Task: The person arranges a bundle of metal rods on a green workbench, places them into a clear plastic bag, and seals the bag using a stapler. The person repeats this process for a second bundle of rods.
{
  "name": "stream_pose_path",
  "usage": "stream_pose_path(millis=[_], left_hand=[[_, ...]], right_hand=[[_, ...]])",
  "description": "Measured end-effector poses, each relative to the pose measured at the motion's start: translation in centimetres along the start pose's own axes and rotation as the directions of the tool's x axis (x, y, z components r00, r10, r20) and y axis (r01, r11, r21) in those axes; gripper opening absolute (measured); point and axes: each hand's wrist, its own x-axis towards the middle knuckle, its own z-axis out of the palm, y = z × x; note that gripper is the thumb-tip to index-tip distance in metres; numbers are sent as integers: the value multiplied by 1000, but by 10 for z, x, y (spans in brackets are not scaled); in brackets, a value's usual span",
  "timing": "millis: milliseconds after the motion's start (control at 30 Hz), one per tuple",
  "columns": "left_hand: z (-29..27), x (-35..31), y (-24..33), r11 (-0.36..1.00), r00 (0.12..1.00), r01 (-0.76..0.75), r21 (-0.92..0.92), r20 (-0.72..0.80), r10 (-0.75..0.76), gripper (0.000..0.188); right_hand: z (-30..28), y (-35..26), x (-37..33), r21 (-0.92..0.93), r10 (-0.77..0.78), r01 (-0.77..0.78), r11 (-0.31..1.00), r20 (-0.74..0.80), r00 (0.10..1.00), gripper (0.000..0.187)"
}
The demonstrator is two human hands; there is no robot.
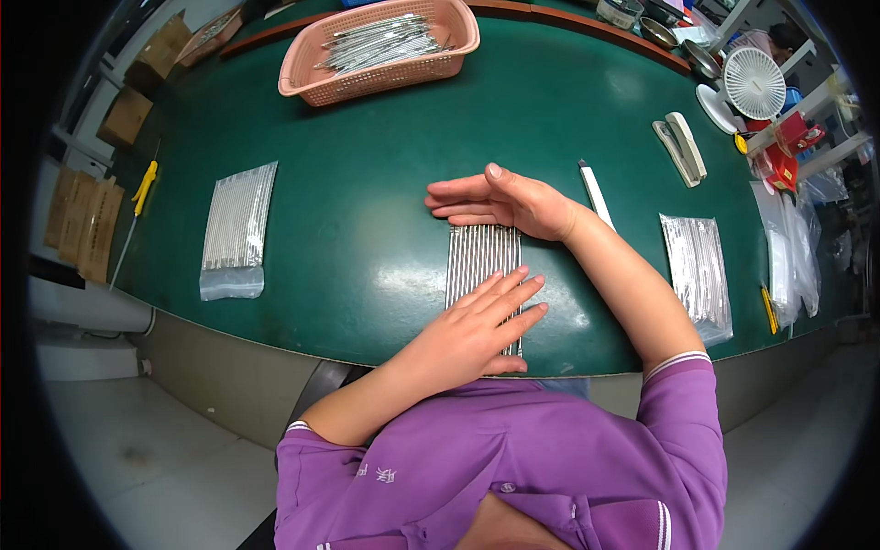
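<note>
A row of slim metal rods lies side by side on the green table in front of me. My left hand rests flat over the near part of the row, its fingers spread and pointing up to the right. At the far ends of the rods, my right hand stands on edge with straight fingers, thumb up, its lower side against the ends. Parts of the rods are hidden under both hands. Filled clear bags lie to either side: a left bag of rods and a right bag of rods.
A pink basket with many loose rods stands at the back. On the right are a white-handled cutter, a stapler, a small white fan and clear plastic bags. A yellow-handled tool lies at the left edge.
</note>
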Motion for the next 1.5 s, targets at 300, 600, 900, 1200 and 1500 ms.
stream_pose_path(millis=[300, 600, 900, 1200, 1500], left_hand=[[-10, -5, 5, 999, 999, -7, -31, 54, 9, 79], [-13, -14, -7, 997, 997, 51, -58, 62, -47, 79], [-20, -24, -14, 987, 997, 70, -142, -29, -75, 85], [-19, -45, -8, 941, 923, 337, 7, -199, -329, 112], [-21, -39, -4, 938, 925, 343, 53, -190, -328, 111]], right_hand=[[7, -1, 2, -41, -7, 1, 999, -152, 988, 73], [9, -4, 1, 30, 43, -38, 999, -166, 985, 74], [20, -16, -20, -736, -351, 115, 667, -175, 920, 38], [70, -18, -100, -933, -38, -78, 353, -98, 995, 110], [71, -1, -94, -936, -157, -79, 344, -140, 978, 94]])
